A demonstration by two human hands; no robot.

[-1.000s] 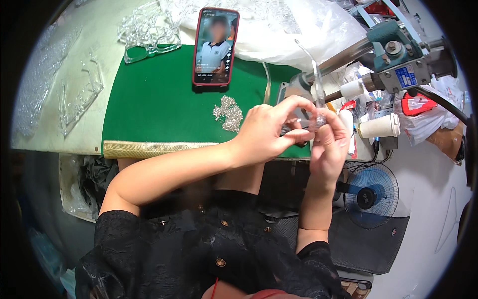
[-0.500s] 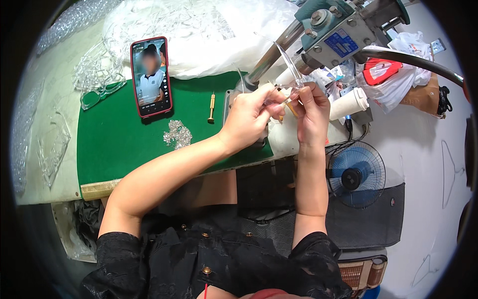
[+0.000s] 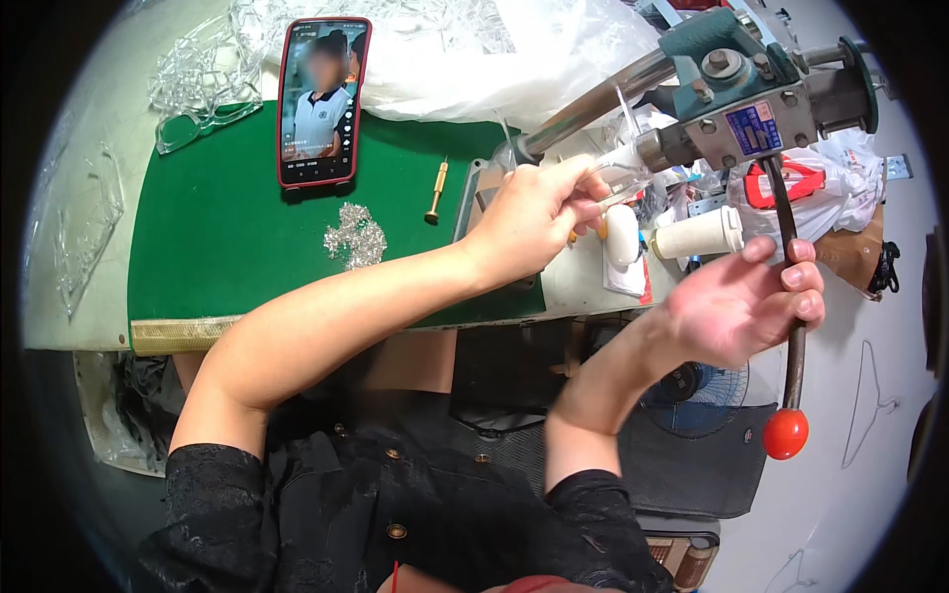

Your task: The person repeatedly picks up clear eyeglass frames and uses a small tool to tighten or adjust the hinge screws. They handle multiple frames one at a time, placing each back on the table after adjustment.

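Your left hand (image 3: pixel 534 222) reaches across the far right corner of the green mat (image 3: pixel 227 237), its fingers pinched shut on a small clear plastic piece (image 3: pixel 623 183) that you hold up under the head of the hand press (image 3: pixel 751 99). The piece sits just beside the metal nose of the press, at the far right of the bench; whether it touches the nose you cannot tell from here.

Your right hand (image 3: pixel 751 301) is half closed around the dark lever (image 3: pixel 786 267) of the press, fingers curled over the shaft and thumb lying loose beneath. The lever hangs down on the near right, ending in a red ball knob (image 3: pixel 786 433) well below your grip.

On the mat, a smartphone in a red case (image 3: pixel 321 99) lies at the far edge with its screen lit. Nearer to you, a small heap of silvery metal bits (image 3: pixel 354 235) rests in the middle of the mat, and a short brass tool (image 3: pixel 435 190) lies to its right. Clear plastic frames (image 3: pixel 198 74) are piled at the far left. A white spool (image 3: pixel 697 232) lies just right of your left hand, below the press head.
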